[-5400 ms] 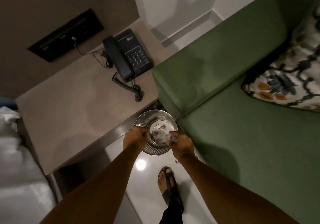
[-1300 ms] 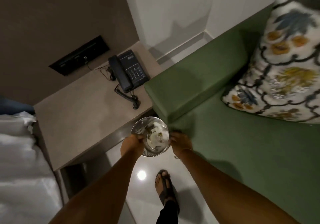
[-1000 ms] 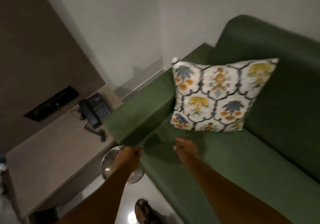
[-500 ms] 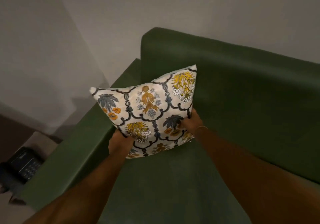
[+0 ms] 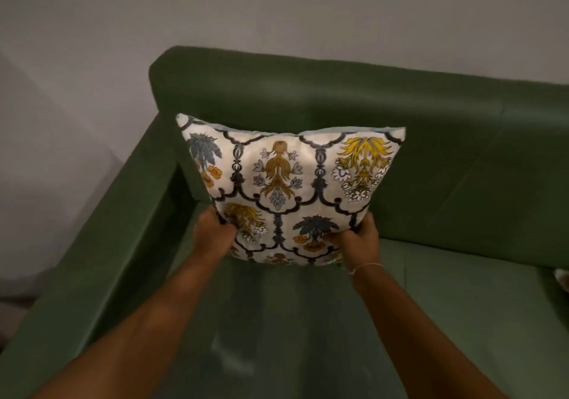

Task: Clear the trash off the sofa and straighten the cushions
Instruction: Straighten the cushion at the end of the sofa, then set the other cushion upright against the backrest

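Observation:
A white cushion (image 5: 289,183) with a yellow, blue and black floral print stands upright in the left corner of the green sofa (image 5: 446,140), against the backrest. My left hand (image 5: 215,232) grips its lower left corner. My right hand (image 5: 358,240) grips its lower right corner. The cushion's bottom edge sits just above the seat. No trash shows on the seat in front of me.
The sofa's left armrest (image 5: 101,260) runs along the left side. A plain grey wall (image 5: 277,13) rises behind the backrest. A small pale object (image 5: 562,277) peeks in at the right edge of the seat.
My hands left the metal bin by the side table and took hold of the cushion. Since half a second ago the cushion has been squared up and moved back toward the backrest.

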`<state>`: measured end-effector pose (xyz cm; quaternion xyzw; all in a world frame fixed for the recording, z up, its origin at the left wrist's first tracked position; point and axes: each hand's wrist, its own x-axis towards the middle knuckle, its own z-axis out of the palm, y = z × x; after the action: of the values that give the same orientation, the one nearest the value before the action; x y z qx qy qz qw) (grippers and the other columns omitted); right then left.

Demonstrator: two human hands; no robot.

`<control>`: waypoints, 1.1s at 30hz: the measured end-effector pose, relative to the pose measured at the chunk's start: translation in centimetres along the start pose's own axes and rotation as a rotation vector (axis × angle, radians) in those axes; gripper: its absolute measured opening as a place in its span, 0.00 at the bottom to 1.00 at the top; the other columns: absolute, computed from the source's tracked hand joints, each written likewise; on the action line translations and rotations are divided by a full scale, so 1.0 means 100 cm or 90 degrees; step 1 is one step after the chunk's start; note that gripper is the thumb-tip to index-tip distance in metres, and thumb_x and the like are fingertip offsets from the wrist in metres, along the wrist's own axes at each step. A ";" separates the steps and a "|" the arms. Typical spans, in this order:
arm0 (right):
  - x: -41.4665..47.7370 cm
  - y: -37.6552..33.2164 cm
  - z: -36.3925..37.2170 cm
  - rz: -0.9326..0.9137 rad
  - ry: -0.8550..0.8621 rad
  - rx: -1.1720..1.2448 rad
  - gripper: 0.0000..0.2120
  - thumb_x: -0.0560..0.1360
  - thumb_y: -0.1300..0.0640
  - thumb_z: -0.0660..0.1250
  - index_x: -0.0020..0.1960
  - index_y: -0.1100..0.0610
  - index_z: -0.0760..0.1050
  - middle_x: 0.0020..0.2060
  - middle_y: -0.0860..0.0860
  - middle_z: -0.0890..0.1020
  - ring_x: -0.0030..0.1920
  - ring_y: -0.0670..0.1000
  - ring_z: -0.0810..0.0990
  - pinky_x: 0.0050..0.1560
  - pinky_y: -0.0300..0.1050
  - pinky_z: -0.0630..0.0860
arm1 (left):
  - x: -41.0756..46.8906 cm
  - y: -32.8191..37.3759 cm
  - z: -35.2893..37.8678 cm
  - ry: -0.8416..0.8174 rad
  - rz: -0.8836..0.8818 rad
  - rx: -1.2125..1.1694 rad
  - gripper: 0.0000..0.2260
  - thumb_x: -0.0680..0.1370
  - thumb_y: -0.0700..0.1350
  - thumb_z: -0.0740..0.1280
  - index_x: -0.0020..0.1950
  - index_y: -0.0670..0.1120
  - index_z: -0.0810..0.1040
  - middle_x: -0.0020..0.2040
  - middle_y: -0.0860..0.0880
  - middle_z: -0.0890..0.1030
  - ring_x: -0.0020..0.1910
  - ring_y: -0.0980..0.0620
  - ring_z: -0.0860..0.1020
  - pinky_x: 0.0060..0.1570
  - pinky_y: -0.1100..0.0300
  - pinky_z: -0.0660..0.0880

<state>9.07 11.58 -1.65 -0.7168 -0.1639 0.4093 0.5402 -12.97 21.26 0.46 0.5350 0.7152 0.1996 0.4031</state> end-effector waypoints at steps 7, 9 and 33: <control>0.010 0.030 -0.007 0.025 -0.048 -0.123 0.29 0.66 0.62 0.70 0.63 0.44 0.68 0.60 0.53 0.80 0.61 0.58 0.76 0.63 0.57 0.74 | 0.000 -0.015 0.010 -0.008 -0.026 0.196 0.17 0.72 0.43 0.68 0.60 0.42 0.76 0.60 0.36 0.80 0.59 0.35 0.77 0.59 0.44 0.75; 0.014 0.031 -0.015 0.029 -0.071 -0.119 0.33 0.64 0.60 0.74 0.65 0.43 0.67 0.60 0.52 0.80 0.61 0.56 0.77 0.63 0.56 0.75 | -0.007 -0.013 0.012 -0.040 -0.061 0.295 0.20 0.73 0.48 0.68 0.64 0.43 0.74 0.63 0.37 0.78 0.62 0.35 0.75 0.61 0.45 0.73; -0.040 0.049 -0.607 0.105 0.631 0.207 0.49 0.62 0.65 0.76 0.75 0.51 0.53 0.71 0.55 0.68 0.68 0.54 0.69 0.71 0.57 0.66 | -0.315 0.276 0.538 -0.587 0.266 0.236 0.39 0.68 0.39 0.73 0.76 0.48 0.59 0.72 0.42 0.70 0.69 0.43 0.70 0.69 0.47 0.69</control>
<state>52.03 -31.79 0.43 -0.7420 0.2338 0.0826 0.6228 49.42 -6.13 -0.33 0.7601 0.3658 -0.1098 0.5257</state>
